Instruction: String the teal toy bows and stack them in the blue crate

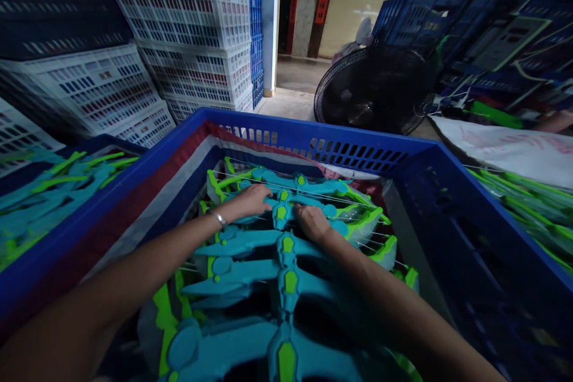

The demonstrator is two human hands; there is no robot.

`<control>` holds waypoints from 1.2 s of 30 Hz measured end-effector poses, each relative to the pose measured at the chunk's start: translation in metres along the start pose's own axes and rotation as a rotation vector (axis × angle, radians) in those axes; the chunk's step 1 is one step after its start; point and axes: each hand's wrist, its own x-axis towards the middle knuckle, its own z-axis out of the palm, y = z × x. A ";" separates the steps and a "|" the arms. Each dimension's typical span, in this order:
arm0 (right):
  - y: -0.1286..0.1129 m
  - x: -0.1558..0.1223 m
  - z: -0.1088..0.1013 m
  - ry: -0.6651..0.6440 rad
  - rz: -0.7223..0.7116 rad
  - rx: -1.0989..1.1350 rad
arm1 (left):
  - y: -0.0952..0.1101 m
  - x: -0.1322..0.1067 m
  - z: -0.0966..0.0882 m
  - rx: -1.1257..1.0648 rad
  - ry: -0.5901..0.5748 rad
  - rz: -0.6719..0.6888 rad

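Observation:
Several teal and green toy bows [287, 280] with thin white strings lie in a row inside a large blue crate [385, 137]. Toward the far end of the row, my left hand [257, 198], with a silvery bracelet at the wrist, has its fingers curled over one toy bow [281, 213], left of its middle piece. On the right side of that same middle piece, my right hand [313, 222] is closed on the bow. My fingertips are partly hidden, and the undersides of the bows do not show.
Striped cloth [147, 203] lines the crate. More teal and green parts lie at the left [67, 185] and green ones at the right [528, 209]. White crates [192, 6] are stacked behind; a black fan [371, 92] stands beyond. A person's arm [557, 121] shows at the right edge.

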 end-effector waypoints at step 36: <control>-0.048 -0.073 0.017 0.118 -0.201 0.099 | 0.003 0.020 0.053 0.178 -0.034 0.018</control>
